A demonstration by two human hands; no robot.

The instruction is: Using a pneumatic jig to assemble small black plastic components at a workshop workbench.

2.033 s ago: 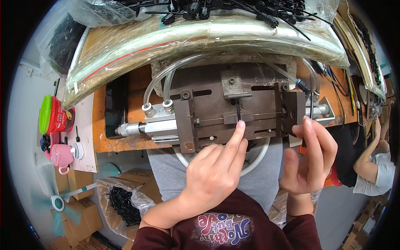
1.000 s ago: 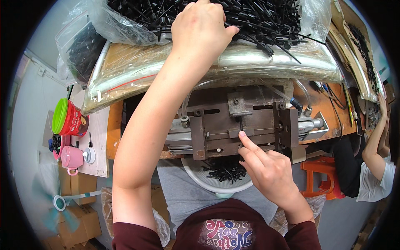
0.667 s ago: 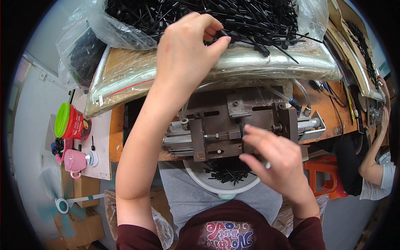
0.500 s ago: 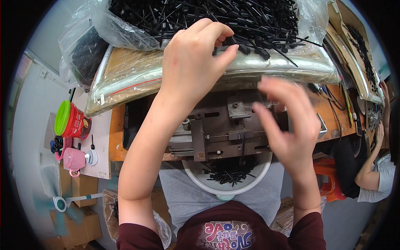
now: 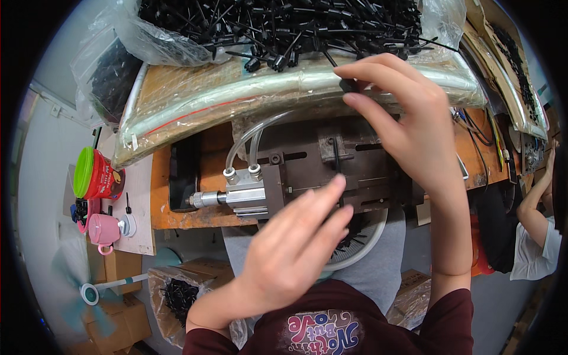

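Head view: clear bag [image 5: 177, 47] at top holds black parts [image 5: 284, 23]; white bowl [image 5: 370, 245] mid-frame holds more. Right hand [image 5: 408, 124] pinches one black piece [image 5: 349, 84]; left hand [image 5: 296, 248] open, empty.

We see the left hand [image 5: 293, 251] spread flat, fingers extended over the front of the metal fixture [image 5: 331, 171], slightly blurred. The right hand [image 5: 402, 118] pinches a small black part [image 5: 347, 84] between thumb and fingertips above the fixture. The pile of black parts [image 5: 284, 23] lies in clear plastic [image 5: 148, 41] behind. A pneumatic cylinder [image 5: 231, 196] projects left.
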